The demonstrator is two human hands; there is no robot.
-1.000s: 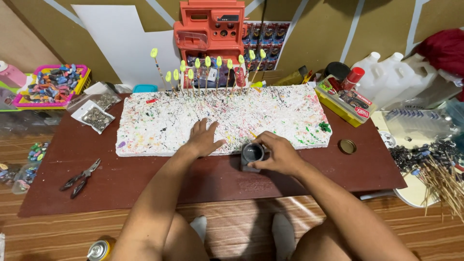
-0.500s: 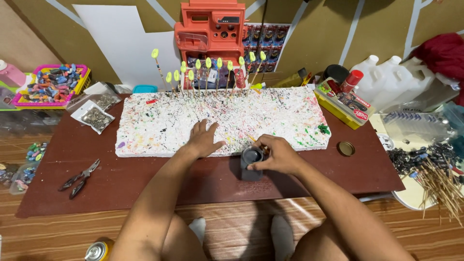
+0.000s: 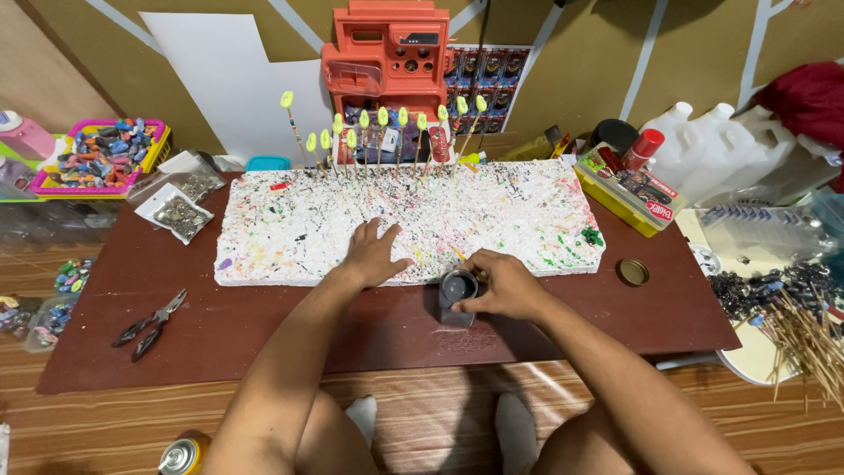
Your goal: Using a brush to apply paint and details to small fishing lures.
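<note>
- On the brown surface (image 3: 264, 339), a paint-splattered white foam board (image 3: 290, 224) lies flat; the left hand (image 3: 374, 253) rests on its near edge, fingers spread, holding nothing.
- Just beside that edge, the right hand (image 3: 503, 286) curls around a small dark jar (image 3: 457, 288), open top showing.
- Farther left lie pliers (image 3: 148, 324); skewers with yellow-green tips (image 3: 387, 132) stand along the board's far edge.

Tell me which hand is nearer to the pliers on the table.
Left. The left hand rests flat on the paint-spattered foam board, to the right of the pliers; the right hand is farther right, at the small dark jar.
</note>
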